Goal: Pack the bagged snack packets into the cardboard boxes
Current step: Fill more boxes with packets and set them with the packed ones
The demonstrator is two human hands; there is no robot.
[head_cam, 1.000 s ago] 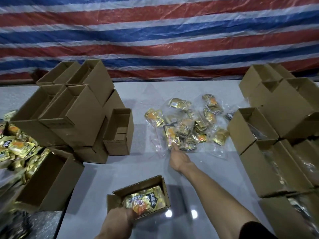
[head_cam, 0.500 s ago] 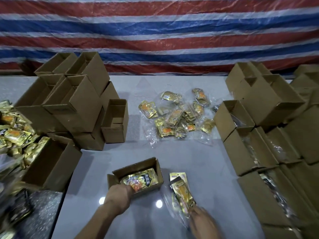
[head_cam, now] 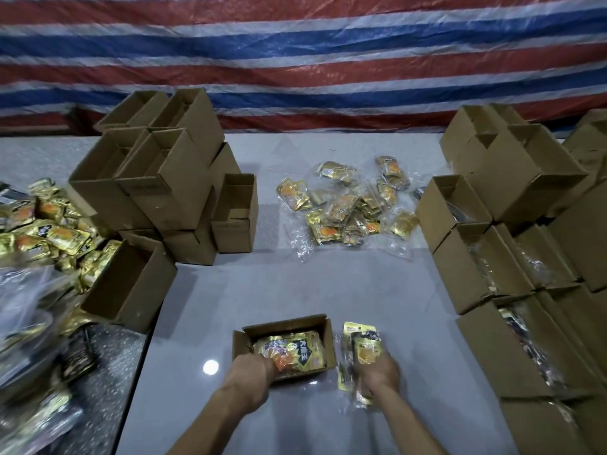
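Right grip (head_cam: 377,372) closed round bagged snack packets (head_cam: 359,343), just right of open cardboard box (head_cam: 285,320) on near bench (head_cam: 328,290). Left grip (head_cam: 251,372) clasps box's near wall. Bag to be laid flat over gold pack (head_cam: 292,353) inside, box steadied.

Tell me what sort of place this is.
Probably a makeshift packing workshop: stacks of open brown cardboard boxes, a pile of gold foil snack packets in clear bags on the grey table, and a red-white-blue striped tarpaulin as backdrop.
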